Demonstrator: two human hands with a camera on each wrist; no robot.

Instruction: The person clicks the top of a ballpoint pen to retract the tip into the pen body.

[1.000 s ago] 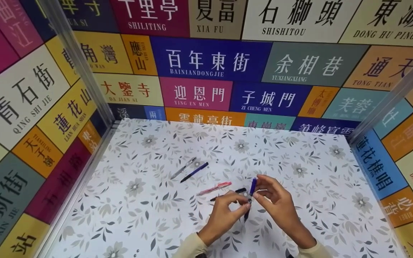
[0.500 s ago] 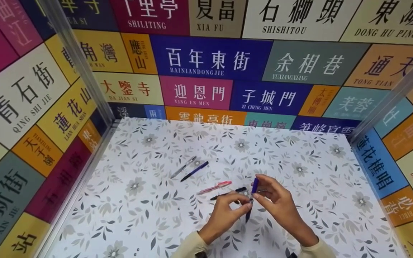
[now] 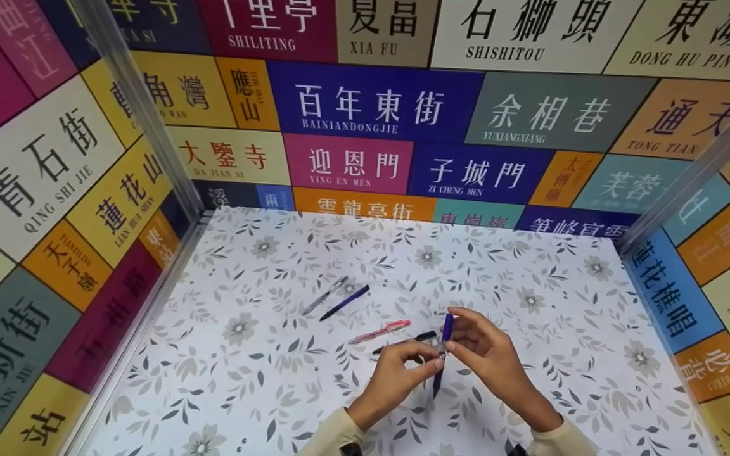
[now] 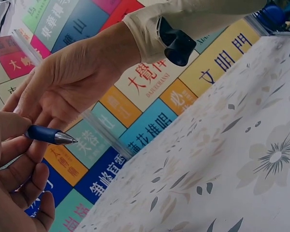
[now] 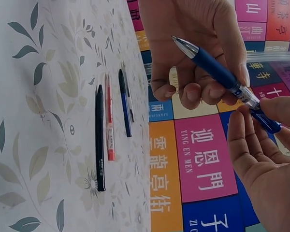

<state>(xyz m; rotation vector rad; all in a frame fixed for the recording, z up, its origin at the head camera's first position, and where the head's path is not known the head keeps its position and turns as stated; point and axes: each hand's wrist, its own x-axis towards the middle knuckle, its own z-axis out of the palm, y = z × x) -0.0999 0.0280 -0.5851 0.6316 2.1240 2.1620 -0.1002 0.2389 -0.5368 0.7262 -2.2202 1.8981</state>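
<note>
Hands (image 3: 490, 353) on pen (image 5: 212, 67) slightly leftward now, well short of table's far edge (image 3: 403, 225)

Right between the fingers (image 5: 239, 147), a plastic pen (image 5: 222, 76): smooth, matt blue grip (image 5: 208, 62), polished metal tip (image 5: 185, 47) gleaming clear of the fingers, and glossy, see-through blue plastic at the end (image 5: 268, 123)! Beyond the fingertips, a black pen (image 5: 100, 140), smooth plastic with a soft sheen, and beside it a pink pen (image 5: 110, 130) in clear plastic. Below the fingers, a smooth printed tabletop (image 3: 276, 405). Back behind them, matt cloth sleeves (image 4: 198, 19); out past them, smooth printed panels (image 3: 349, 180).
</note>
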